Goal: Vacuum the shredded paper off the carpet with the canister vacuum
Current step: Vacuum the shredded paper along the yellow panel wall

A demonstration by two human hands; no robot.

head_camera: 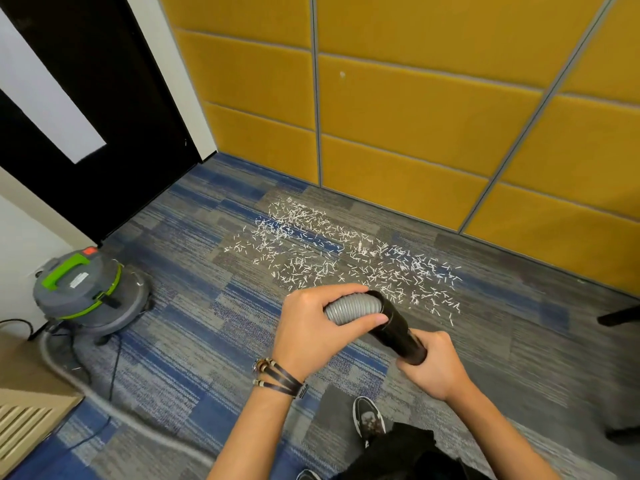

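Left hand (311, 327) wraps the grey hose (349, 308), right hand (434, 367) grips the black tube (398, 329) beside it. Shredded paper (346, 258) just beyond, canister vacuum (86, 289) way off left.

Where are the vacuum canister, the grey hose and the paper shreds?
vacuum canister (74, 296), head view, grey lid.
grey hose (349, 308), head view, ribbed end.
paper shreds (346, 258), head view, scatter's middle.
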